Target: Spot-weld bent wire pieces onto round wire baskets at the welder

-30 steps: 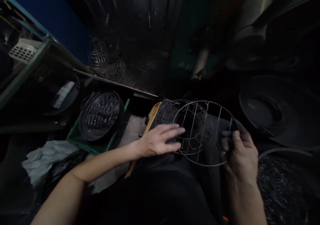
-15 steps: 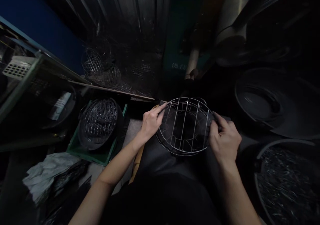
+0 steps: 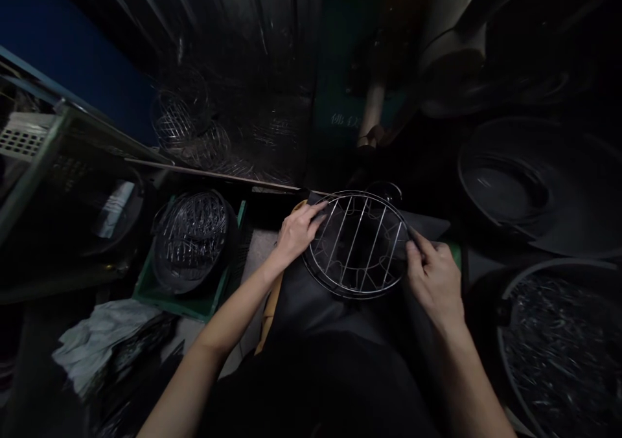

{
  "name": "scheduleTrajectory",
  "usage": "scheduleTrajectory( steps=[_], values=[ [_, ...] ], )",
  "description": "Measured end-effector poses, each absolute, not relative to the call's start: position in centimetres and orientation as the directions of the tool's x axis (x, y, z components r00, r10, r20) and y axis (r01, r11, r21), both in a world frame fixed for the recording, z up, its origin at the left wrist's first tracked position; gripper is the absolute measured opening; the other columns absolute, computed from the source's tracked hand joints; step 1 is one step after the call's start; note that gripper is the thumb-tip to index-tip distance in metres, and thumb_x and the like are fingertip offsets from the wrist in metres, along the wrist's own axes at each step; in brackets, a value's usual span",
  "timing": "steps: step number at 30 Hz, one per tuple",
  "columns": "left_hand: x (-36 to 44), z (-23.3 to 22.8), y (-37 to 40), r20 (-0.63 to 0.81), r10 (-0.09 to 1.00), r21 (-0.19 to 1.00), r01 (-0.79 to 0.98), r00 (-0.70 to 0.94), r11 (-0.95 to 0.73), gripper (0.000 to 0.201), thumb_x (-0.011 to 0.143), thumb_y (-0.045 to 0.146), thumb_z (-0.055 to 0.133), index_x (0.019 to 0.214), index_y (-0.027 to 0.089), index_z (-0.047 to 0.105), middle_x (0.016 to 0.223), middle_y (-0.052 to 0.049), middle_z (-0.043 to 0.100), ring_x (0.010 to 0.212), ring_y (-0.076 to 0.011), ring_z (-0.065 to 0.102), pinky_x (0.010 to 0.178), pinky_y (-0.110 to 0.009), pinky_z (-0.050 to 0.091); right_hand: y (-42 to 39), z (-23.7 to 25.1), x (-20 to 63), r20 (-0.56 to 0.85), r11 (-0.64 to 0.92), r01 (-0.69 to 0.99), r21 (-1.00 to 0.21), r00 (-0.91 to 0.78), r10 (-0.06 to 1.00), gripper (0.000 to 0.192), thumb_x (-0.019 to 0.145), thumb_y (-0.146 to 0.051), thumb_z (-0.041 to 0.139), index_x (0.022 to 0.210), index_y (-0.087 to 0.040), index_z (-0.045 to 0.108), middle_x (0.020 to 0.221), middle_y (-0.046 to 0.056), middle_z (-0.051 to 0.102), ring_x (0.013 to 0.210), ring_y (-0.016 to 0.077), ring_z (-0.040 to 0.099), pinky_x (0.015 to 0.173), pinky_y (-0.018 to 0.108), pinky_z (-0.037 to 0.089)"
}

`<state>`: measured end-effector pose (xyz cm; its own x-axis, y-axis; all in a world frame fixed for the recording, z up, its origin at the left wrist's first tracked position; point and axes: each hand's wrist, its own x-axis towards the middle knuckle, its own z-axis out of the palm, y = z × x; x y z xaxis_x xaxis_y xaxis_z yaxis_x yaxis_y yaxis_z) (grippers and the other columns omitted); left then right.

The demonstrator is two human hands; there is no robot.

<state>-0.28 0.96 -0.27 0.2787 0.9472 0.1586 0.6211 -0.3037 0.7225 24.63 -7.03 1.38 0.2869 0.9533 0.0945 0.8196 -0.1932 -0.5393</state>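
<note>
Steel wire is what both hands are working with: a round wire rack (image 3: 357, 243), parallel bars inside a circular rim, is lying flat on a dark surface (image 3: 311, 302) right in front of the person. Left hand (image 3: 296, 230) is gripping the rim on its near-left side, fingers curled over the wire with the thumb tucked beside it. Right hand (image 3: 435, 276) is pinching the opposite edge, fingertips closed narrowly on the rim, so the rack is being held from both sides at once.

Judging by the thin wire and open gaps, this piece is looking light and fairly stiff, though the slim bars could probably bend if squeezed mid-span. The outer ring is looking like the safest place to hold it, just where the hands are sitting now; bare metal may be a little slick under the fingers.

Off to the left, a dark tub (image 3: 194, 240) full of similar wire pieces is sitting in a green crate (image 3: 187, 302), well apart from the rack. More wire shapes (image 3: 192, 127) are piling up behind a shelf edge. A big dark basin (image 3: 558, 354) at lower right is holding a mass of thin metal bits. Faint pale characters (image 3: 344, 120) are showing on a teal panel beyond, too dim to read
</note>
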Motion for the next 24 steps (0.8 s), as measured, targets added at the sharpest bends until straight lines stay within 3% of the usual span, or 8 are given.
scheduleTrajectory(
  steps=[6, 10, 19, 22, 24],
  values=[
    [-0.4, -0.4, 1.2, 0.173, 0.950, 0.777, 0.557, 0.259, -0.293, 0.028, 0.091, 0.025, 0.050, 0.116, 0.019, 0.062, 0.112, -0.005, 0.067, 0.103, -0.0159, 0.063, 0.094, -0.031, 0.050, -8.9, 1.6, 24.7, -0.094, -0.284, 0.636, -0.717, 0.317, 0.944, 0.053, 0.083, -0.055, 0.051, 0.124, -0.022, 0.059, 0.095, 0.007, 0.059, 0.077, 0.0174, 0.058, 0.067, 0.031, 0.051],
    [-0.4, -0.3, 1.5, 0.181, 0.949, 0.789, 0.538, 0.260, -0.298, 0.028, 0.091, 0.024, 0.051, 0.115, 0.018, 0.063, 0.110, -0.005, 0.068, 0.100, -0.0157, 0.064, 0.092, -0.031, 0.051, -9.0, 1.6, 23.9, -0.063, -0.313, 0.549, -0.775, 0.426, 0.903, 0.049, 0.082, -0.052, 0.056, 0.118, -0.019, 0.063, 0.091, 0.005, 0.061, 0.076, 0.0162, 0.058, 0.068, 0.030, 0.051],
    [-0.6, 0.2, 1.3, 0.145, 0.960, 0.824, 0.508, 0.239, -0.251, 0.028, 0.090, 0.026, 0.052, 0.114, 0.019, 0.063, 0.111, -0.005, 0.067, 0.104, -0.0168, 0.062, 0.095, -0.032, 0.048, -8.5, 2.2, 23.3, 0.056, -0.261, 0.596, -0.759, 0.459, 0.886, 0.036, 0.083, -0.040, 0.056, 0.111, -0.020, 0.067, 0.086, 0.004, 0.062, 0.070, 0.0145, 0.058, 0.068, 0.029, 0.050],
    [-0.8, -0.4, 1.4, 0.091, 0.968, 0.841, 0.502, 0.234, -0.201, 0.028, 0.090, 0.030, 0.052, 0.114, 0.021, 0.063, 0.110, -0.005, 0.066, 0.103, -0.0169, 0.061, 0.095, -0.033, 0.046, -8.7, 1.7, 23.3, 0.022, -0.278, 0.559, -0.781, 0.471, 0.882, 0.038, 0.082, -0.042, 0.058, 0.112, -0.020, 0.066, 0.086, 0.003, 0.061, 0.069, 0.0138, 0.056, 0.069, 0.030, 0.050],
    [-1.0, -1.3, 1.4, 0.023, 0.975, 0.880, 0.459, 0.220, -0.125, 0.032, 0.090, 0.033, 0.052, 0.119, 0.022, 0.059, 0.114, -0.005, 0.062, 0.106, -0.0168, 0.058, 0.096, -0.033, 0.044, -8.9, 0.9, 23.5, -0.069, -0.319, 0.448, -0.836, 0.489, 0.869, 0.046, 0.079, -0.046, 0.061, 0.117, -0.020, 0.062, 0.089, 0.003, 0.061, 0.068, 0.0134, 0.055, 0.068, 0.031, 0.050]
  ],
)
